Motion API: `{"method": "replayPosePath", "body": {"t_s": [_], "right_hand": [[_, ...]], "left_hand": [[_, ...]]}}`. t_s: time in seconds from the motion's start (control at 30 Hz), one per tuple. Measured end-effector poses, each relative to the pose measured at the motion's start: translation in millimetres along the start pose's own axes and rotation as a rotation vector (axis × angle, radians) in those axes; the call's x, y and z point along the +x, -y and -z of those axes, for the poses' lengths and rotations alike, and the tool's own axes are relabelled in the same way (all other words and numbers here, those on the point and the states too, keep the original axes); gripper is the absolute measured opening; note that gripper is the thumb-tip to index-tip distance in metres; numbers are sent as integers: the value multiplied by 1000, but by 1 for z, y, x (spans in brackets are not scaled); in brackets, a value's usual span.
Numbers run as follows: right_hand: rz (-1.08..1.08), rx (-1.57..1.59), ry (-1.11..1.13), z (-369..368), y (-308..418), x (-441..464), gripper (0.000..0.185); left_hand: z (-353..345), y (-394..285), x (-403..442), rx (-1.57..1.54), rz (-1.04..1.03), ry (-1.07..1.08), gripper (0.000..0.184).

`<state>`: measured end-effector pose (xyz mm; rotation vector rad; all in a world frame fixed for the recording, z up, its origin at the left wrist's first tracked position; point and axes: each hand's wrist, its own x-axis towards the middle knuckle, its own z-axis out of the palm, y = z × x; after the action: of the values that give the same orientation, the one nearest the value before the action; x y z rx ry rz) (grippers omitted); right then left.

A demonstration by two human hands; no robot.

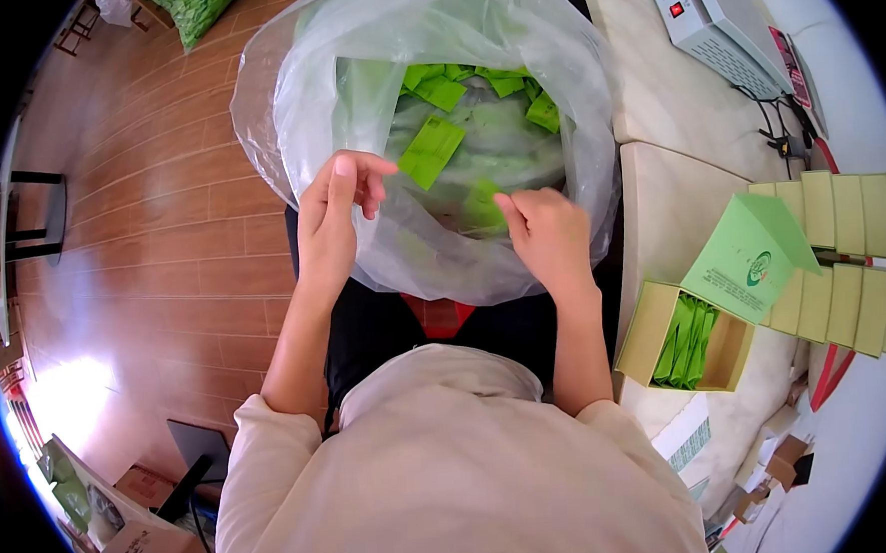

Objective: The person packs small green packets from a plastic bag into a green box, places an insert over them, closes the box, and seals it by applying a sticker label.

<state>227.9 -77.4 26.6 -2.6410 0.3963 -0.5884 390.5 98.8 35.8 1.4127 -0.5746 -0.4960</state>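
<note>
Above the mouth of a large clear plastic bag (pixel 303 94), my left hand (pixel 344 197) has its fingers loosely curled and apart, with nothing visible in them. Its index fingertip is close beside a flat green sachet (pixel 431 152); whether they touch I cannot tell. Thumb and fingers of my right hand (pixel 551 231) are closed together over the bag's near side. A motion-blurred green sachet (pixel 481 206) shows at their tips. Several more green sachets (pixel 440 91) lie deeper in the bag.
On the pale surface at right, an open green-lidded box (pixel 743 356) holds several upright green sachets (pixel 685 344). Rows of yellowish boxes (pixel 840 301) stand beyond it. A grey-white machine (pixel 716 32) with cables is at upper right. Brown tile floor (pixel 160 231) extends left.
</note>
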Motion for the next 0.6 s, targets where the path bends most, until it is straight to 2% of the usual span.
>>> {"method": "replayPosePath", "body": {"t_s": [0.07, 0.1, 0.13, 0.23, 0.3, 0.33, 0.4, 0.47, 0.53, 0.6], "right_hand": [[-324, 479, 114, 12, 8, -8, 38], [-393, 933, 153, 24, 18, -8, 37], [-386, 1115, 256, 28, 14, -7, 29], [-200, 696, 185, 2, 4, 2, 24], [-98, 155, -15, -9, 6, 5, 18], [-92, 152, -7, -9, 10, 8, 18], [-255, 468, 64, -6, 27, 8, 16], [-280, 519, 68, -5, 30, 12, 18], [-360, 580, 108, 0, 33, 16, 25], [-393, 680, 85, -4, 32, 15, 27]], "left_hand": [[4, 3, -3, 16, 27, 32, 45], [6, 4, -4, 19, 37, 23, 45], [8, 4, -3, -6, 54, 18, 41], [3, 9, 3, 2, 56, 31, 34], [-3, 8, 5, 36, 90, 48, 26], [-8, 8, 5, 30, 92, 40, 26], [-17, 8, 0, 254, -92, 155, 32], [-20, 17, -2, 298, -139, 185, 26], [-17, 23, -2, 325, 21, 373, 21], [-21, 21, -2, 303, -25, 311, 24]]}}
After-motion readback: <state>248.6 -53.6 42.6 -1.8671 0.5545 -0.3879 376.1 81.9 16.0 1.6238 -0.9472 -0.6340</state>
